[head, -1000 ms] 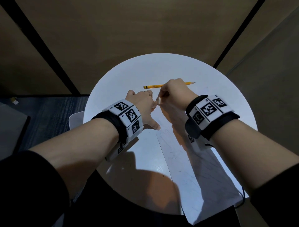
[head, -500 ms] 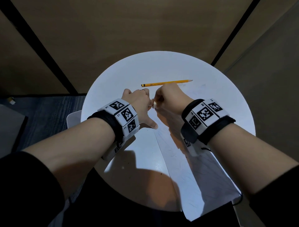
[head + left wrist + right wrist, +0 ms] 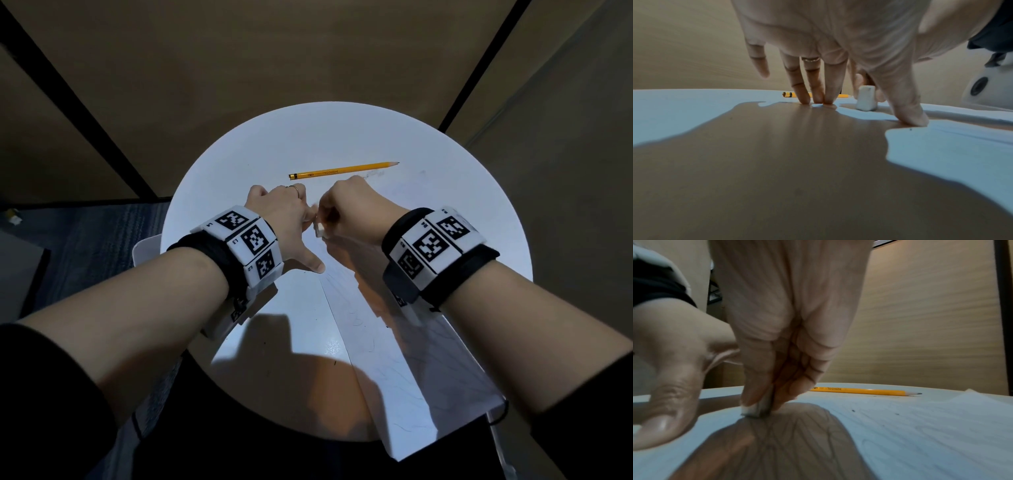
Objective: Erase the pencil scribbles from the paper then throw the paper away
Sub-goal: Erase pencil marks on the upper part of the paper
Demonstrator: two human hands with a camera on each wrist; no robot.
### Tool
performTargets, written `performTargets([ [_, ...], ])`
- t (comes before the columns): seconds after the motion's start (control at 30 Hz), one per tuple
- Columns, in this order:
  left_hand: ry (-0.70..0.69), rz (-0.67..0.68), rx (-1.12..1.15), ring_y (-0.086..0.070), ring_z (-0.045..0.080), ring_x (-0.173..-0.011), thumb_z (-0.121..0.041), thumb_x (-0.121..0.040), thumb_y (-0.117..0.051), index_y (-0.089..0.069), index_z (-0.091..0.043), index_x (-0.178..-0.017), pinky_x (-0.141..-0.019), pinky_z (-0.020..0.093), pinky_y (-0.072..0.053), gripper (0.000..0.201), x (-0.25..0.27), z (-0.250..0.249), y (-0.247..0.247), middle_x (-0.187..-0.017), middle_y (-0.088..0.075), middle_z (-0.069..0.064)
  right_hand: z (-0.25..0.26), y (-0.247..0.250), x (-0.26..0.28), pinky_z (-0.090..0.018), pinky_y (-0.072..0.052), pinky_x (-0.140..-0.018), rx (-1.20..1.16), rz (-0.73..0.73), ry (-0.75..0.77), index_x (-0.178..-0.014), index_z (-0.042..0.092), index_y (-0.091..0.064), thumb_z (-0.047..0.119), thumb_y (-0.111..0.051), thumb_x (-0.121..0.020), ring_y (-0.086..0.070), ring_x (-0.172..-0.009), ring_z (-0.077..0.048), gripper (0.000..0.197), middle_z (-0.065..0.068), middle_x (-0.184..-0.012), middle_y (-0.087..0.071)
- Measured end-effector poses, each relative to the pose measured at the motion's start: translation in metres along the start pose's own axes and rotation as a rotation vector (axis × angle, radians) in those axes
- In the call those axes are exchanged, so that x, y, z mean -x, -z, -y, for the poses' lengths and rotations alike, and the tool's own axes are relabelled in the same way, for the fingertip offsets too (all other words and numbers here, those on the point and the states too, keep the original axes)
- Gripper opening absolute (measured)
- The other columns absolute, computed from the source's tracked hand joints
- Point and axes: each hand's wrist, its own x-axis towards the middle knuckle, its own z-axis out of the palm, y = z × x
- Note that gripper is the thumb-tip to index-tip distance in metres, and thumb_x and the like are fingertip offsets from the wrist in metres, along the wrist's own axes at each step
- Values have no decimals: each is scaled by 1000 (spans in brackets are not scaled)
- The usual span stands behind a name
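You are mid-erase: on the round counter [image 3: 342, 137] the paper [image 3: 411, 370] lies under your hands, faint scribbles left on its near part. Your left hand [image 3: 284, 219] spreads its fingertips [image 3: 818, 100] flat, pinning the sheet's edge; your right hand [image 3: 349, 212] pinches the eraser [image 3: 866, 100] onto it. Next, I judge, work the eraser toward you; the pencil [image 3: 342, 170] lies beyond.

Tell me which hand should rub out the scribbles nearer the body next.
Right. The right hand already pinches the eraser with its end on the paper, while the left hand presses fingertips down at the sheet's left edge, probably steadying it.
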Motion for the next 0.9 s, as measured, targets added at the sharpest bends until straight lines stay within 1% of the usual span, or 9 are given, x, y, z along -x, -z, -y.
performTargets([
  [0.07,-1,2,0,-44,13,-105,-72,-60,-68,-65,-25,-100,-94,37,-27,62,0,-1,1,-104,-42,-5,1,2,4,-20,-40,-62,8,77,3,-79,6,-68,8,-66,-81,-48,-63,-7,3,2,-71,-62],
  [0.13,6,1,20,-43,12,-103,-71,-59,-69,-65,-26,-93,-94,36,-26,57,0,-1,0,-103,-41,-6,5,2,5,-20,-40,-60,16,93,18,-78,7,-66,9,-66,-81,-49,-64,-8,4,5,-68,-59],
  [0.2,11,4,41,-41,11,-97,-70,-59,-71,-54,-31,-70,-93,36,-26,44,3,-2,2,-99,-39,-6,8,0,3,-25,-45,-70,18,36,42,-88,1,-70,10,-64,-82,-58,-81,-19,12,-5,-82,-69],
  [0.27,18,14,30,-37,10,-94,-69,-59,-72,-39,-32,-59,-94,36,-26,48,4,-3,3,-97,-37,-6,9,-2,1,-29,-47,-79,8,-15,41,-93,1,-71,8,-62,-83,-60,-93,-24,16,-13,-93,-71],
  [0.33,17,17,32,-40,11,-100,-69,-59,-71,-44,-33,-64,-96,36,-25,46,7,-4,5,-99,-36,-6,10,-3,3,-30,-48,-81,-13,-14,44,-93,1,-71,7,-61,-83,-60,-92,-24,15,-13,-94,-71],
  [0.47,-3,20,22,-42,13,-108,-69,-59,-71,-63,-34,-101,-98,38,-25,55,6,-4,5,-101,-37,-6,9,-2,10,-25,-45,-69,30,71,61,-90,2,-71,7,-64,-82,-46,-71,-12,12,-10,-90,-72],
  [0.53,-1,9,26,-43,13,-107,-68,-59,-71,-62,-33,-98,-99,38,-25,53,6,-4,4,-101,-37,-6,11,-2,10,-24,-46,-68,27,80,56,-90,3,-72,7,-64,-82,-52,-73,-14,12,-9,-92,-72],
  [0.67,26,12,26,-38,10,-95,-68,-57,-73,-44,-28,-62,-97,37,-25,49,6,-4,4,-98,-36,-7,14,-3,5,-34,-46,-88,36,28,54,-98,4,-71,10,-59,-85,-59,-98,-26,19,-11,-99,-71],
  [0.9,-3,34,104,-42,8,-89,-46,-72,-74,-66,-30,-95,-95,36,-27,29,-2,7,10,-101,-41,-7,14,-8,10,-36,-47,-86,2,39,37,-93,1,-69,8,-60,-83,-57,-100,-29,15,-13,-98,-70],
])
